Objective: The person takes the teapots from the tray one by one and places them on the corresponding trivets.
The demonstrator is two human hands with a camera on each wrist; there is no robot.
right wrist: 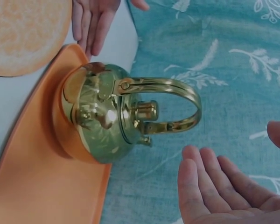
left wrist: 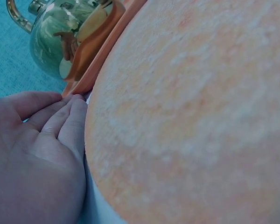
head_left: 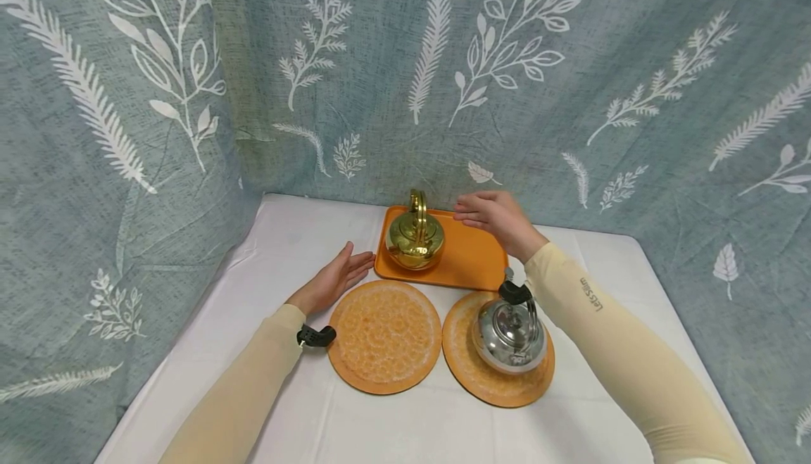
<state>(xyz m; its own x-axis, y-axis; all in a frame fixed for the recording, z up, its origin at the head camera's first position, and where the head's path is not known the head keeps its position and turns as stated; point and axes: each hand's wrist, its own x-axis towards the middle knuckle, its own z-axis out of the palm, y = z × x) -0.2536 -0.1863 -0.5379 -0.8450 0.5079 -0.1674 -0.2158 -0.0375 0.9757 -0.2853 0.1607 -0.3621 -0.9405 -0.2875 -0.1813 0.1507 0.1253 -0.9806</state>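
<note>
A gold teapot [head_left: 415, 242] with an upright loop handle stands on the left part of an orange tray [head_left: 472, 256]. My left hand [head_left: 336, 281] lies at the tray's near left corner with straight fingers; in the left wrist view its fingertips [left wrist: 72, 99] meet or almost meet the tray's rim, beside a round orange mat [head_left: 385, 337]. Over the tray's right back part hovers my right hand [head_left: 497, 217], fingers extended, holding nothing. The right wrist view has the teapot [right wrist: 102, 116] apart from that hand [right wrist: 224, 191]. Under my right forearm, a silver teapot [head_left: 507, 337] sits on another round mat [head_left: 469, 376].
A white cloth [head_left: 380, 436] covers the table. Blue-green curtains [head_left: 380, 63] with white leaf prints hang at the back and both sides, close behind the tray. The silver teapot's handle rises near the black wrist camera [head_left: 514, 293].
</note>
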